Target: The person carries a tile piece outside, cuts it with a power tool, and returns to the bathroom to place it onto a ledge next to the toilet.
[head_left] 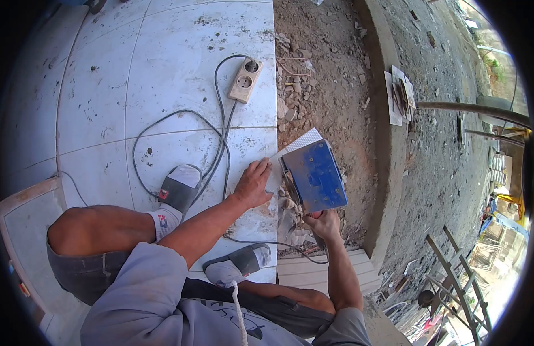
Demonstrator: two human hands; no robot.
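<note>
- A power tool with a flat blue metal base plate [316, 177] is held up by the right hand [324, 224], fingers closed round its handle, plate facing up.
- A thin whitish tile piece with a dotted pattern [304, 140] is pinned down by the left hand [255, 184]; that one's pretty much flat, fingers laid over the piece, not wrapped round it.
- The piece is poked out past the right edge of the dirty white tiled floor [94, 104], and its far end is partly covered by the plate.
- Working room: the plate is held over the brown rubble strip [336, 75], which is bounded on the right by a grey concrete kerb [392, 173]. Some dirt can be seen between plate and kerb.
- On the left, floor space is taken up by a looped dark cable [185, 110]; the beige two-socket power strip [245, 81] is set farther off, close to the floor edge.
- Writing: dark print can be made out on the grey shirt [140, 288], but it's cut up by folds. A red mark is carried by the dark left sandal [180, 190], too small to be read.
</note>
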